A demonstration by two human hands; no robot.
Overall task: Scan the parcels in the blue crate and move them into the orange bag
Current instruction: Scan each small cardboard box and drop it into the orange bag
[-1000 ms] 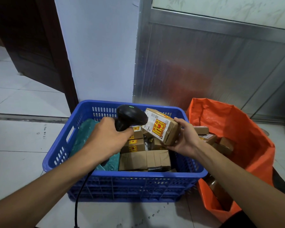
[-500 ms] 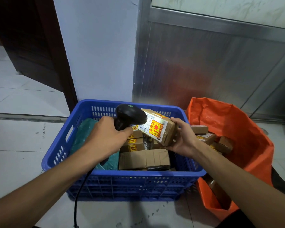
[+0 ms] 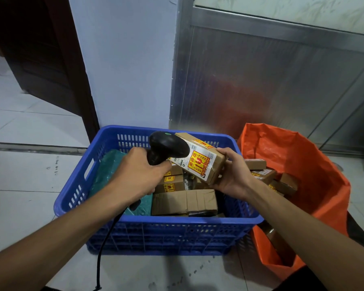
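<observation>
Small brown cardboard parcel with yellow-and-red label [image 3: 202, 162] now tilted closer under black handheld scanner [image 3: 168, 147] than a second ago, above blue plastic crate [image 3: 156, 225]. Gripped by right hand [image 3: 231, 175]; scanner handle clenched in left hand [image 3: 135, 175]. Orange bag [image 3: 315, 175] unmoved, just right of crate.

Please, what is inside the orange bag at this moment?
Inside the orange bag lie several small brown cardboard parcels, some with yellow-red stickers. The right hand and forearm cover part of them, and the bag's folded near wall hides whatever lies deeper.
</observation>
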